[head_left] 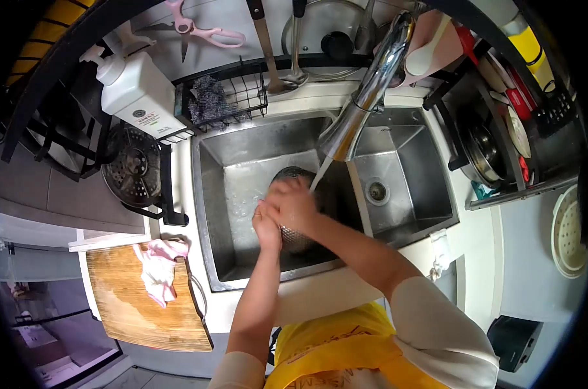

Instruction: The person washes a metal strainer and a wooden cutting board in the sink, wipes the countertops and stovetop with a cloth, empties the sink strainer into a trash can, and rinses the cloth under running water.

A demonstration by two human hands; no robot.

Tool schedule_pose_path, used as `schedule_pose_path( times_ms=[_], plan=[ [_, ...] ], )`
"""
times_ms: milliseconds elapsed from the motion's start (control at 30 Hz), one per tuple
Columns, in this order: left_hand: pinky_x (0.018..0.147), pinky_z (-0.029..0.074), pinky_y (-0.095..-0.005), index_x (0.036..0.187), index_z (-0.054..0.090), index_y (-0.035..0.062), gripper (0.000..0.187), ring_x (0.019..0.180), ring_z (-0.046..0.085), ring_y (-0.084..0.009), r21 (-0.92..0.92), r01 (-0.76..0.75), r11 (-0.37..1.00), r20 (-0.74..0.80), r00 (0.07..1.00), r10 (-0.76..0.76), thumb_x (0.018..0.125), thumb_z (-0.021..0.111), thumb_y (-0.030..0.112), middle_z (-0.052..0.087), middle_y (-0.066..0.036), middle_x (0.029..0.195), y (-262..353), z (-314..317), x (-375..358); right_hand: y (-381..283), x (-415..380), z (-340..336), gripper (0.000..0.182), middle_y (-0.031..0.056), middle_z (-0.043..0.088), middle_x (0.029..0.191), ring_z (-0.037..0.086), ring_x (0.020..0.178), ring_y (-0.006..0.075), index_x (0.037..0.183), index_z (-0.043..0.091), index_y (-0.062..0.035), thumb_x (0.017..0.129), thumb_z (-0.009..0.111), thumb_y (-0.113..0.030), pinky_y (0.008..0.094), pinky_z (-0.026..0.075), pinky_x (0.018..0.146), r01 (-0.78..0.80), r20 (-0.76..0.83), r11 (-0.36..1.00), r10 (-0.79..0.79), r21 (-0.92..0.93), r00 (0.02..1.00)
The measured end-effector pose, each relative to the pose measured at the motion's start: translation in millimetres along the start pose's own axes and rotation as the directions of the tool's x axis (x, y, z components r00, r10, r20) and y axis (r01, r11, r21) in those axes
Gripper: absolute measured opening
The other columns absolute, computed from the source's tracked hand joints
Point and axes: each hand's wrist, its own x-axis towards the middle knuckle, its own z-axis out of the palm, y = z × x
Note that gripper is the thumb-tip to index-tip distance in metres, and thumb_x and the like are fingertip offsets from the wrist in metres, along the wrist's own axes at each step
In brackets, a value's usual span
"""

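Both hands are together in the large left basin of the steel sink [219, 266]. My right hand [292, 204] is smeared by motion and lies over the fingers of my left hand [266, 228]. The left hand's fingers look curled, and what they hold is hidden. Beneath and beside the hands is a dark rounded thing [297, 240] with a silvery, net-like surface; its kind cannot be made out. A thin stream of water [320, 174] runs from the chrome faucet [345, 129] just right of the hands.
A wooden cutting board [112, 292] with a pink-and-white cloth [159, 272] lies at left. Behind the sink stand a white pump bottle [138, 94] and a wire basket [242, 91] with a scouring pad [209, 100]. A rack with pans [482, 152] stands right.
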Motion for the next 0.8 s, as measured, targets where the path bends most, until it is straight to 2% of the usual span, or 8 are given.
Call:
schedule_pose_path(
  times_ms=[67,167,233,300,400,567,633,800],
  plan=[
    [0.068,0.044,-0.025,0.09,0.062,0.0004,0.039,0.074,0.05,-0.0088,0.059,-0.039,0.998,0.117,0.993,0.032,0.105,0.04,0.029,0.059,0.0,0.08,-2.1,-3.0,-2.8,-4.8,2.4,-6.3,0.019,0.0105,0.065,0.096,0.06,0.097,0.0331,0.08,0.071,-0.0126,0.08,0.064,-0.031,0.0475,0.046,0.085,0.02,-0.053,0.996,-0.025,-0.089,0.998],
    [0.068,0.047,-0.0258,0.093,0.063,0.0001,0.036,0.076,0.055,-0.0116,0.227,0.061,0.972,0.108,0.99,-0.088,0.103,0.046,0.03,0.063,-0.004,0.087,-1.0,-11.1,4.2,20.3,45.6,-20.1,0.029,0.02,0.065,0.098,0.06,0.094,0.0406,0.078,0.069,-0.002,0.083,0.057,-0.028,0.0495,0.047,0.088,-0.445,0.201,0.887,0.417,0.124,0.886],
    [0.068,0.048,-0.0279,0.094,0.062,0.0007,0.037,0.075,0.057,-0.0127,0.356,0.086,0.931,0.089,0.988,-0.125,0.103,0.046,0.033,0.064,-0.006,0.089,3.6,-14.2,7.5,111.1,56.5,37.7,0.025,0.0157,0.064,0.093,0.064,0.086,0.0359,0.082,0.069,-0.0052,0.084,0.059,-0.028,0.0453,0.051,0.079,-0.191,0.239,0.969,0.151,0.155,0.959],
    [0.068,0.047,-0.0281,0.091,0.062,0.0011,0.037,0.073,0.055,-0.0118,0.183,0.102,0.978,0.064,0.991,-0.116,0.104,0.044,0.031,0.064,-0.005,0.086,27.6,-1.8,-2.6,158.7,61.0,43.6,0.027,0.0129,0.064,0.095,0.062,0.087,0.0316,0.089,0.068,-0.0051,0.086,0.058,-0.03,0.0413,0.05,0.08,-0.352,0.332,0.914,0.274,0.202,0.903],
    [0.07,0.047,-0.0294,0.092,0.062,0.0009,0.038,0.074,0.056,-0.0124,-0.063,0.126,0.99,0.013,0.992,-0.125,0.104,0.041,0.03,0.064,-0.005,0.086,36.3,-4.6,-0.7,207.4,35.8,46.0,0.032,0.0088,0.063,0.097,0.059,0.089,0.0252,0.099,0.066,-0.005,0.088,0.057,-0.034,0.0353,0.048,0.08,-0.732,0.386,0.586,0.622,0.348,0.681],
    [0.078,0.051,-0.0351,0.107,0.059,-0.0017,0.042,0.084,0.062,-0.0194,-0.169,0.192,0.967,-0.02,0.98,-0.198,0.105,0.036,0.033,0.065,-0.011,0.1,40.2,-8.7,2.6,180.7,8.7,20.0,0.037,0.006,0.063,0.101,0.058,0.092,0.0208,0.112,0.064,-0.0049,0.088,0.06,-0.034,0.0319,0.047,0.081,-0.681,0.33,0.193,0.761,0.706,0.558],
    [0.098,0.045,-0.0418,0.126,0.052,-0.0019,0.05,0.109,0.059,-0.0252,-0.222,0.261,0.939,-0.09,0.954,-0.287,0.105,0.033,0.039,0.059,-0.013,0.123,48.3,-7.7,0.5,157.4,6.8,-3.6,0.036,0.0068,0.064,0.102,0.058,0.095,0.0215,0.113,0.064,-0.0048,0.089,0.061,-0.032,0.0328,0.047,0.083,-0.702,0.291,0.242,0.785,0.669,0.548],
    [0.112,0.031,-0.0495,0.142,0.038,0.0034,0.057,0.133,0.042,-0.0293,-0.459,0.278,0.844,-0.107,0.926,-0.363,0.104,0.022,0.043,0.04,-0.012,0.147,21.7,-31.3,24.1,97.4,-15.5,11.0,0.037,0.0124,0.064,0.103,0.06,0.099,0.0256,0.114,0.061,-0.0006,0.091,0.059,-0.029,0.0368,0.045,0.088,-0.671,0.018,0.506,0.791,0.542,0.611]
  ],
)
